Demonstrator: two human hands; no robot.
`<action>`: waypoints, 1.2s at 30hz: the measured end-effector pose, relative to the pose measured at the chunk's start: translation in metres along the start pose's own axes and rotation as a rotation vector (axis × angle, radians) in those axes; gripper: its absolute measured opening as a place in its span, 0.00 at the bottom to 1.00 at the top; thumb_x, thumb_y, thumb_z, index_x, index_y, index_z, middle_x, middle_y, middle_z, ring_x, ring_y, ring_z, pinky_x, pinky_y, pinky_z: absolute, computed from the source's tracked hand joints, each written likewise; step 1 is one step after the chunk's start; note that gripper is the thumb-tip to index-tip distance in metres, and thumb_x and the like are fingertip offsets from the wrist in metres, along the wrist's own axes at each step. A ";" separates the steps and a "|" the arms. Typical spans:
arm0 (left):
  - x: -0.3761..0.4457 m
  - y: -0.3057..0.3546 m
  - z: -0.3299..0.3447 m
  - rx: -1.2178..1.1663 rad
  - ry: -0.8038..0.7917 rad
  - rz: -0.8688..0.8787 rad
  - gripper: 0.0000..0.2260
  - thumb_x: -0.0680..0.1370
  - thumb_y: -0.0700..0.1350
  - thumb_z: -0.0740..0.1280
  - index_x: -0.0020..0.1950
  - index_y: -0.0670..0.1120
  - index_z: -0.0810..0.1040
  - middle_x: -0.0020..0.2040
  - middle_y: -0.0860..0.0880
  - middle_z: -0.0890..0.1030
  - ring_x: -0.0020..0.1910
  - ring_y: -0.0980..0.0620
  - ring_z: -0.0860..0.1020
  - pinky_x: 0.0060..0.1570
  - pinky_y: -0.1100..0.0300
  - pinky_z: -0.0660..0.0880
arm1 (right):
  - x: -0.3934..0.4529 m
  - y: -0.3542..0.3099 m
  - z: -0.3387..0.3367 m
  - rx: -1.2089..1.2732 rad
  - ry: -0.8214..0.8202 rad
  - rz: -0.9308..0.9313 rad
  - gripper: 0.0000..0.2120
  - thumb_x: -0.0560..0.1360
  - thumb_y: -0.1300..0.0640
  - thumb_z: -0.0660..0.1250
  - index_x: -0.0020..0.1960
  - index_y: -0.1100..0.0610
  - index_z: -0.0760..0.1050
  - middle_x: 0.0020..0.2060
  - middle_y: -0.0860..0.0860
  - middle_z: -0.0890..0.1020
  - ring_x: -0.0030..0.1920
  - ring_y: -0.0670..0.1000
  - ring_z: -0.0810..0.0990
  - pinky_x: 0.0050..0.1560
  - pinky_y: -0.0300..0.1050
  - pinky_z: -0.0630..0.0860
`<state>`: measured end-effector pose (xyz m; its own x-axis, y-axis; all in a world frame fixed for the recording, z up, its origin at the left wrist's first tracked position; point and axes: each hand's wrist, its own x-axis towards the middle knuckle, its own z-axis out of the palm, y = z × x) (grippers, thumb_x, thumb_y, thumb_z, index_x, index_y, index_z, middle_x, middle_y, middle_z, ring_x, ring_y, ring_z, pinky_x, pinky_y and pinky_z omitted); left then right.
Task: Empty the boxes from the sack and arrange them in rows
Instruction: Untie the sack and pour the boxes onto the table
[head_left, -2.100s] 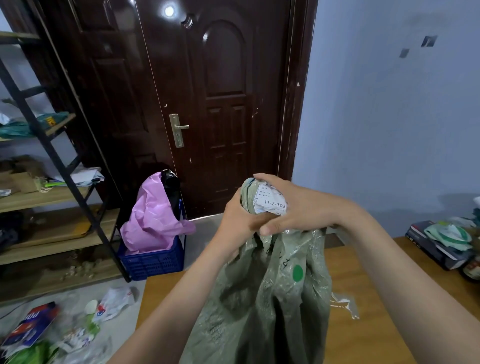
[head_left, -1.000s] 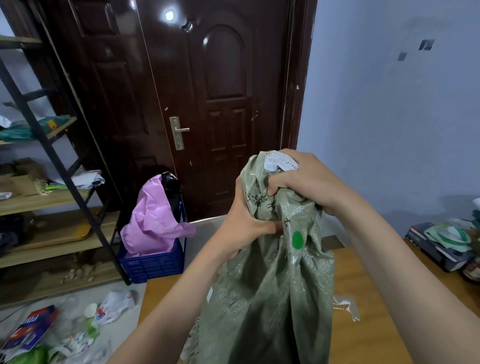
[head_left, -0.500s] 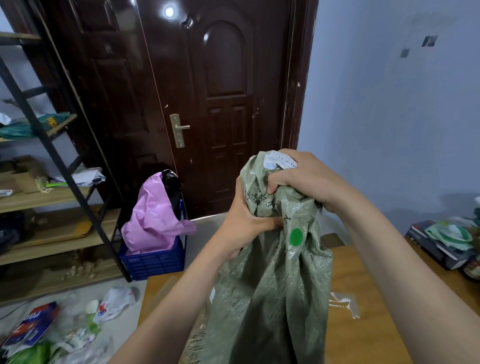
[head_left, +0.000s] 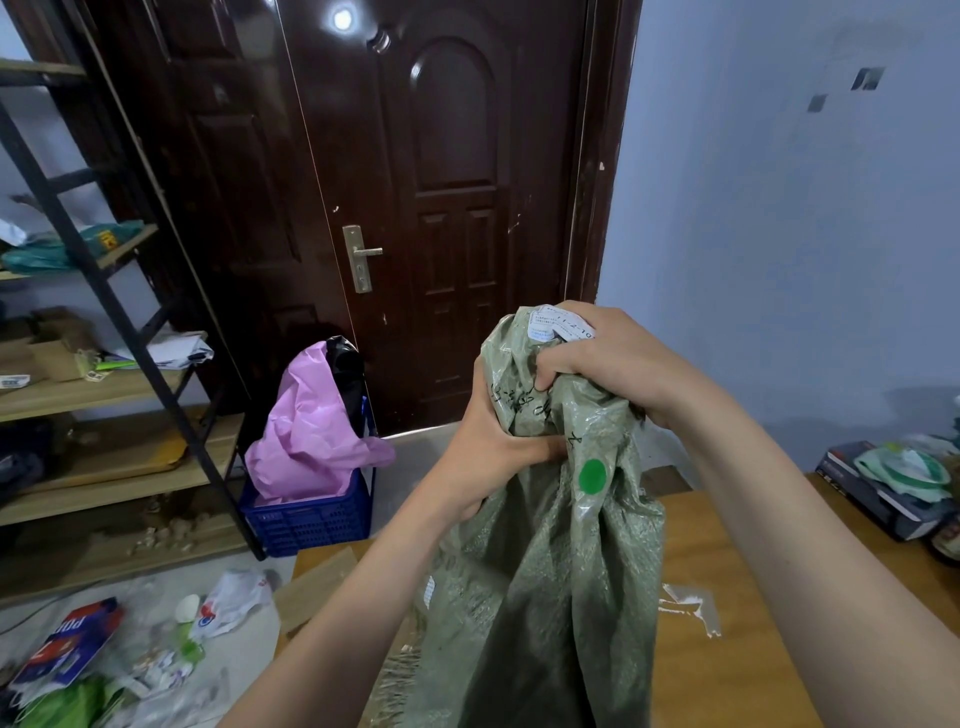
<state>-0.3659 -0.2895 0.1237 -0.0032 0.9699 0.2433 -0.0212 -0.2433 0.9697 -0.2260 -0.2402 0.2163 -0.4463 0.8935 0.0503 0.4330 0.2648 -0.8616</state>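
A grey-green woven sack (head_left: 540, 582) hangs upright over the wooden table (head_left: 727, 665), bunched at its top. It carries a green round sticker and a white label near the top. My right hand (head_left: 608, 358) grips the gathered top of the sack by the label. Just below it, my left hand (head_left: 493, 441) clutches the sack's neck from the left. A flat brown cardboard piece (head_left: 317, 587) shows at the table's left edge beside the sack's frayed bottom. What is inside the sack is hidden.
A dark door (head_left: 415, 208) stands behind. A blue crate (head_left: 311, 514) with a pink bag sits on the floor. Shelves (head_left: 93, 395) are on the left, litter (head_left: 104, 654) lies below. Books and tape rolls (head_left: 893, 483) rest at the table's right edge.
Both hands raised the sack's top higher than two seconds ago. My right hand shifted up over the label and my left hand took the neck below it. Since half a second ago little differs.
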 end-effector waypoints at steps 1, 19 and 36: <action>0.000 0.000 0.000 0.000 0.001 0.000 0.42 0.67 0.26 0.75 0.73 0.50 0.59 0.63 0.47 0.77 0.60 0.55 0.80 0.54 0.64 0.77 | -0.001 -0.001 0.000 0.001 0.002 0.000 0.20 0.55 0.51 0.75 0.47 0.48 0.79 0.42 0.47 0.83 0.42 0.49 0.81 0.45 0.49 0.79; 0.008 0.030 0.007 0.024 0.023 0.066 0.43 0.66 0.27 0.76 0.74 0.48 0.60 0.60 0.53 0.80 0.59 0.57 0.80 0.55 0.63 0.77 | -0.012 -0.032 -0.020 -0.007 0.062 -0.043 0.15 0.60 0.57 0.76 0.46 0.51 0.80 0.38 0.47 0.81 0.38 0.48 0.80 0.40 0.45 0.76; 0.023 0.061 0.013 0.018 0.003 0.161 0.44 0.66 0.29 0.77 0.75 0.49 0.59 0.61 0.53 0.79 0.59 0.58 0.80 0.53 0.65 0.77 | -0.015 -0.060 -0.045 0.020 0.056 -0.052 0.18 0.62 0.58 0.75 0.51 0.54 0.79 0.41 0.50 0.83 0.38 0.49 0.82 0.39 0.46 0.78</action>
<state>-0.3545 -0.2822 0.1885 -0.0080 0.9186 0.3952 -0.0022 -0.3952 0.9186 -0.2097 -0.2533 0.2904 -0.4229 0.8978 0.1227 0.3944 0.3043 -0.8671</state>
